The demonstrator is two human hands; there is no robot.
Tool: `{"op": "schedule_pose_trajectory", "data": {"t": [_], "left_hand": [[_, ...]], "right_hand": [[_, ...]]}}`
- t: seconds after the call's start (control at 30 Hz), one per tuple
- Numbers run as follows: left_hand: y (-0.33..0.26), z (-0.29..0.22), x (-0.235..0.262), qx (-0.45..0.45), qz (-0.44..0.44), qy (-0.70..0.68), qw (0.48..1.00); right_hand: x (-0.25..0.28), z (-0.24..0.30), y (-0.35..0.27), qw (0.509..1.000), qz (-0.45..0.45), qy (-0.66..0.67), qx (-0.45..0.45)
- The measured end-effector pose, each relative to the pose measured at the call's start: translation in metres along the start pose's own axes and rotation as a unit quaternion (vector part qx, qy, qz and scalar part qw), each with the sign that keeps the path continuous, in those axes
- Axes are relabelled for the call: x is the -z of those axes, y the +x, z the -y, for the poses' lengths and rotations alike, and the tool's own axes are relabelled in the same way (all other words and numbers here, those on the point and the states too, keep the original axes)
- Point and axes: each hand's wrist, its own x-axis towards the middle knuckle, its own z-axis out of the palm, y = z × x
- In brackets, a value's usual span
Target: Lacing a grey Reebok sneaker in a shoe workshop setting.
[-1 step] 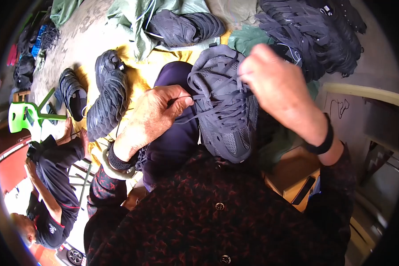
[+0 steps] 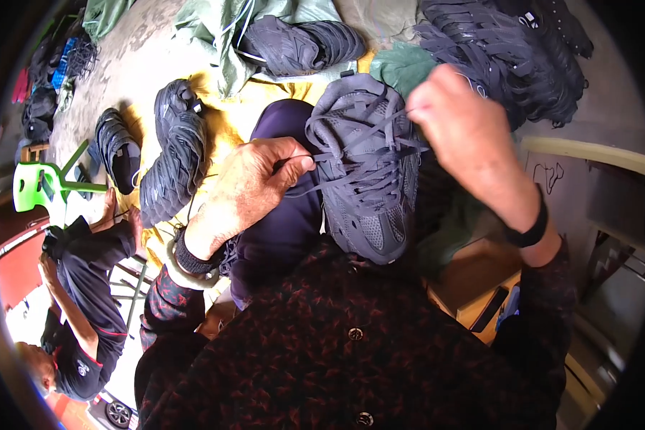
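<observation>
A dark grey lace-up sneaker (image 2: 371, 233) rests on my lap, toe toward me, its mesh toe and crossed laces facing up. At its left edge, my left hand (image 2: 244, 188) pinches a shoelace between thumb and forefinger. Above and right of the sneaker, my right hand (image 2: 466, 129) is closed on another stretch of shoelace (image 2: 381, 129), which runs taut from the upper eyelets to its fingertips. The lower fingers of the right hand are curled and partly hidden.
Nested dark sneakers (image 2: 172, 165) lie on yellow cloth at the left, with a stack (image 2: 304, 46) beyond. A large heap of dark shoe parts (image 2: 509, 57) sits far right. A seated person (image 2: 86, 308) and a green stool (image 2: 39, 186) are at the left. An open wooden drawer (image 2: 473, 276) is beside me.
My right hand has moved a little to the right, drawing the shoelace out straighter. My left hand and the sneaker stay almost where they were.
</observation>
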Motion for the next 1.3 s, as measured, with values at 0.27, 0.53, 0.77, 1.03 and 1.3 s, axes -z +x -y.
{"op": "schedule_pose_trajectory", "data": {"t": [0.27,0.53,0.77,1.03,1.3], "left_hand": [[0.010,-0.005,0.001,-0.012,0.019,0.012,1.000],[0.010,0.000,-0.003,0.061,0.048,-0.081,0.994],[0.003,0.005,-0.017,0.029,0.009,-0.163,0.986],[0.006,-0.001,-0.040,0.004,-0.100,-0.241,0.965],[-0.002,-0.010,-0.048,-0.108,-0.216,-0.021,0.970]], "right_hand": [[0.096,-0.190,-0.045,0.945,-0.183,-0.247,-0.111],[0.107,-0.212,-0.068,0.871,-0.221,0.245,-0.365],[0.087,-0.151,-0.041,0.667,-0.284,0.621,-0.299],[0.093,-0.170,-0.044,0.518,-0.280,0.797,-0.131],[0.065,-0.151,-0.032,0.573,-0.152,0.789,-0.160]]}}
